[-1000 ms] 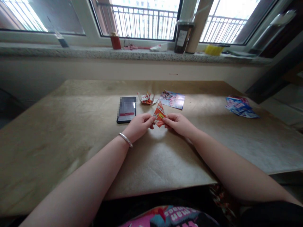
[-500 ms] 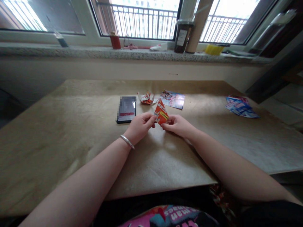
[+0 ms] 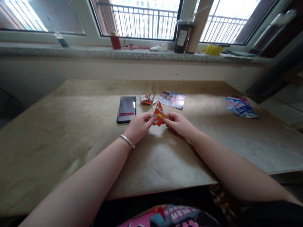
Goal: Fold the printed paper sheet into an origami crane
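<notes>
1. One surface (image 3: 189,157), its left and right sides cut off by the frame
2. Three window panes (image 3: 144,19), all cut off at the top
3. One sill (image 3: 82,52), carrying one dark jar (image 3: 182,37) and several smaller items, some too blurred to name
4. Packets (image 3: 241,106) fanned in one pile, well apart at the right; they overlap, so a sure count is not possible
5. Two hands, the left hand (image 3: 139,125) and the right hand (image 3: 179,123), fingers narrow, each pinching one side of the paper (image 3: 159,110); the fingertips behind it are hidden
6. One phone (image 3: 126,110) near the left hand, its screen pixelated and unreadable
7. One sheet (image 3: 174,100) lying beyond the right hand, its print too small to read
8. One red-and-white model (image 3: 147,99) between phone and sheet, its exact shape hard to make out
9. The paper, one folded orange-red piece, sits between the hands, point up; half a second ago it stood slightly higher with its yellow label clearer, and now the right thumb covers the label's end
10. One bangle (image 3: 128,141) on the left wrist, its underside hidden
</notes>
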The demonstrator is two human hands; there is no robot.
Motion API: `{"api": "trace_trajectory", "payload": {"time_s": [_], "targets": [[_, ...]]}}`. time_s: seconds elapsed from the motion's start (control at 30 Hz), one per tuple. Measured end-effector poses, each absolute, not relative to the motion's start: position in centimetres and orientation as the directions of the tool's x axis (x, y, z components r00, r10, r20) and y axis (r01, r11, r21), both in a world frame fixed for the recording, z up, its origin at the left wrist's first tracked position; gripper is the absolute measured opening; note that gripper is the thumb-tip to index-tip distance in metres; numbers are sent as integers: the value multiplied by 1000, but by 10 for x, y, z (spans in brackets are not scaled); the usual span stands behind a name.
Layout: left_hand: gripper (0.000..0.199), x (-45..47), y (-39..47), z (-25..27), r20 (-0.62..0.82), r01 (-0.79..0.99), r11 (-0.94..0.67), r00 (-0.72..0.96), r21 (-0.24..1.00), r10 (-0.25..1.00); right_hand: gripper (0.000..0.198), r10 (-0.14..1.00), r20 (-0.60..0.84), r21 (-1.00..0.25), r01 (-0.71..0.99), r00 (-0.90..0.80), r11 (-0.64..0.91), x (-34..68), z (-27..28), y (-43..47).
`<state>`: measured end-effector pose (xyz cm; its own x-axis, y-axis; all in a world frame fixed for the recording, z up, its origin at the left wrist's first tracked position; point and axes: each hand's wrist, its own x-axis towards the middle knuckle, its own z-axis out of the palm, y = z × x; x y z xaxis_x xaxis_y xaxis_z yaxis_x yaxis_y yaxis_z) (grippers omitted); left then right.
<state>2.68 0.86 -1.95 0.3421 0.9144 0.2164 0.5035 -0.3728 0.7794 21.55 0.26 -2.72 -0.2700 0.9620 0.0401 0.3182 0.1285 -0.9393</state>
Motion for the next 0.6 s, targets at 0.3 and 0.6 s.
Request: {"api": "trace_trajectory", "payload": {"time_s": [0.3,0.6], "targets": [[32,29,10,-27,193,445,-328,323,833,927,21,967,27,-865,479,-253,150,221,-31,8],[26,31,11,-28,208,592,-379,338,711,918,20,973,140,-865,455,-182,209,221,-43,18]]}}
